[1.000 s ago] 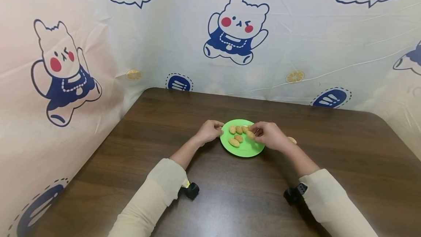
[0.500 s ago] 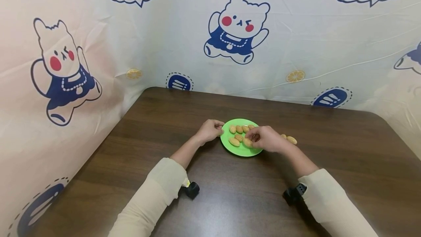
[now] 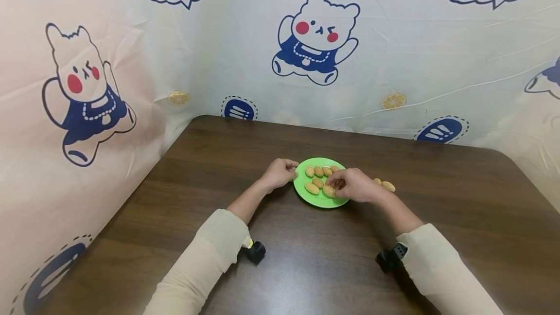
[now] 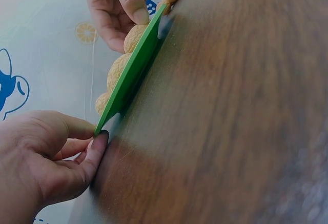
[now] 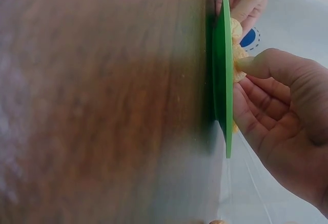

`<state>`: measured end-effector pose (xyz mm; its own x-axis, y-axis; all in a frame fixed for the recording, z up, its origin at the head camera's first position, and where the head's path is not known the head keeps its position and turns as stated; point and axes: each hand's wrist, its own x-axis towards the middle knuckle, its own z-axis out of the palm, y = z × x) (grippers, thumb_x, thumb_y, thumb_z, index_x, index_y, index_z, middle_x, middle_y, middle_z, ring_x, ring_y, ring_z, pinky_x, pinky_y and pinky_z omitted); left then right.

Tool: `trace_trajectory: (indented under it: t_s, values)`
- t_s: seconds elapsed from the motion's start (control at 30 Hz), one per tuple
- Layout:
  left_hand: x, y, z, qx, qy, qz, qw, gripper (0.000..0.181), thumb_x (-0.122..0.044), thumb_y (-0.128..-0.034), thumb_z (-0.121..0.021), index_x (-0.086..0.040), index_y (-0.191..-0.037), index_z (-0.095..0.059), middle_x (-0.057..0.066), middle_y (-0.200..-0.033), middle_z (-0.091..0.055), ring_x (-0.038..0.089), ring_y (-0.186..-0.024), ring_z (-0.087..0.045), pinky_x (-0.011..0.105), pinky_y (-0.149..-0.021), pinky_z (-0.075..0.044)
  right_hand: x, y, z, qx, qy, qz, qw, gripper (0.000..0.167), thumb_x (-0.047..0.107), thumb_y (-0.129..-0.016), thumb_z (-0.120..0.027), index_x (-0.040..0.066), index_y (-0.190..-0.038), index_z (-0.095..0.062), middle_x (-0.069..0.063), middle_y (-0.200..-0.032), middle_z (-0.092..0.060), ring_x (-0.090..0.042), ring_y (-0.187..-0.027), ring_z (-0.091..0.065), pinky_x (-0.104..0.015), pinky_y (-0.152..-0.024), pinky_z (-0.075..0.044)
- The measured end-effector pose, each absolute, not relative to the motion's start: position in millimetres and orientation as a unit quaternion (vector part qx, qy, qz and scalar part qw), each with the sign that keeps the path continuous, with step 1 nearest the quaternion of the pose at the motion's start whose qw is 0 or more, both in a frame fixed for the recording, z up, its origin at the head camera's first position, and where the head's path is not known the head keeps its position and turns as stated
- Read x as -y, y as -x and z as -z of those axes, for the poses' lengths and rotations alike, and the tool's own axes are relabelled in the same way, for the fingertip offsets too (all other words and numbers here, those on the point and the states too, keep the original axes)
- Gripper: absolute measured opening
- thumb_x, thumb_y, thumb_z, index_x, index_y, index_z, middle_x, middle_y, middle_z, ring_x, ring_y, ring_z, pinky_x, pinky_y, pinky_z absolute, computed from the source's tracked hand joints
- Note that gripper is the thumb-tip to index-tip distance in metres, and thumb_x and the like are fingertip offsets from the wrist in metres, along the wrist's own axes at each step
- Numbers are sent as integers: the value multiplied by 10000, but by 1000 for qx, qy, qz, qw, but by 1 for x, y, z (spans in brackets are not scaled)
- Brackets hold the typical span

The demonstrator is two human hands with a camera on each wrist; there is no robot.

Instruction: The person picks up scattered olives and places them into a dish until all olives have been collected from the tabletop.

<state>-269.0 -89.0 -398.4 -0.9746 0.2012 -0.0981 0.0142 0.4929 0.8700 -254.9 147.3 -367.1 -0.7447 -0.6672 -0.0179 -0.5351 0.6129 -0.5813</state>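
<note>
**Both hands pinching: left hand (image 3: 278, 174) on the green plate (image 3: 321, 201), right hand (image 3: 356, 185) on a nut (image 3: 329, 191)**

Head: Plate sits on the dark wood table (image 3: 218, 159), between the hands. Left has the plate's left rim between thumb and fingers. Right reaches in over the plate's right side, fingertips on the pinched nut, which is at the near part of the plate. Other nuts on the plate: row of four (image 3: 318, 171) along the far side, rightmost partly behind the right hand; two more (image 3: 312, 188) just left of the pinched one. Two loose nuts (image 3: 388, 186) on the table, right of the plate, one partly hidden by the right hand. Cream sleeves (image 3: 203, 259), black wrist cameras (image 3: 255, 253) on both arms. Printed cartoon sheet (image 3: 245, 52) behind the table.

Left wrist: Plate nearly edge-on. Left thumb and fingers on opposite faces of the rim. Right thumb at a nut toward the far end; loose nuts beyond the plate.

Right wrist: Right thumb against the pinched nut, contact of the other fingers with it can't be told here. Left hand at the plate's far end, partly hidden by it.
</note>
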Motion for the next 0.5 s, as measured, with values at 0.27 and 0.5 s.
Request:
trace_trajectory:
  t_s: [0.27, 0.5]
  values:
    - [89, 270, 399, -858, -61, -501, 98, 369, -32, -892, -572, 34, -1254, -550, 122, -1078, -606, 183, -988, -541, 246, -749, -476, -148, 255, 367, -889, 334, 287, 123, 257, -55, -757, -613, 8, -997, -680, -19, -865, -619, -128, -755, -562, -262, -652, -471]
    - [90, 269, 398, -858, -63, -500, 99, 368, -34, -894, -572, 34, -1255, -549, 116, -1072, -602, 184, -985, -540, 248, -747, -475, -148, 255, 367, -889, 332, 288, 126, 263, -55, -755, -616, 14, -1000, -682, -14, -870, -621, -124, -756, -563, -257, -654, -470]
